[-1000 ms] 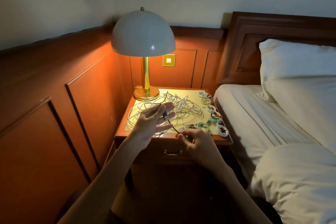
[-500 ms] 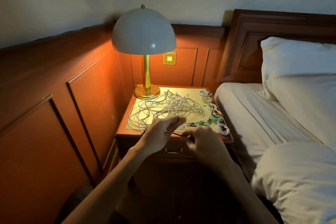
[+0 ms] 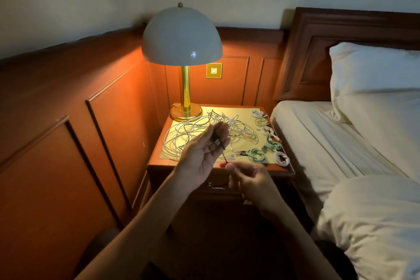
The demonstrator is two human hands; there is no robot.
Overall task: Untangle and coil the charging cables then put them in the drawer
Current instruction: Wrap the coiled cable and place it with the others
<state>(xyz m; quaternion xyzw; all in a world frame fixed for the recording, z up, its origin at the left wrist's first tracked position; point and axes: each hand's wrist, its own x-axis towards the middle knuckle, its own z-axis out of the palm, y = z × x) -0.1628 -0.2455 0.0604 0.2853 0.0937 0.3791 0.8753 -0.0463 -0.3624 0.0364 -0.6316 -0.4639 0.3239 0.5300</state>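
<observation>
Two hands [image 3: 204,154] are showing, with six coiled cables [image 3: 256,154], one tangled cable heap [image 3: 193,132], one lamp [image 3: 181,36] and one pillow [image 3: 375,79] lying nearby.

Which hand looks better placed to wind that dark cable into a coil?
Probably the right hand: it pinches the dark cable below its plug, which the left hand holds steady.

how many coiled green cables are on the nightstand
2: one green coil near the front edge, the other green coil just behind it to the right. None seem hidden.
</observation>
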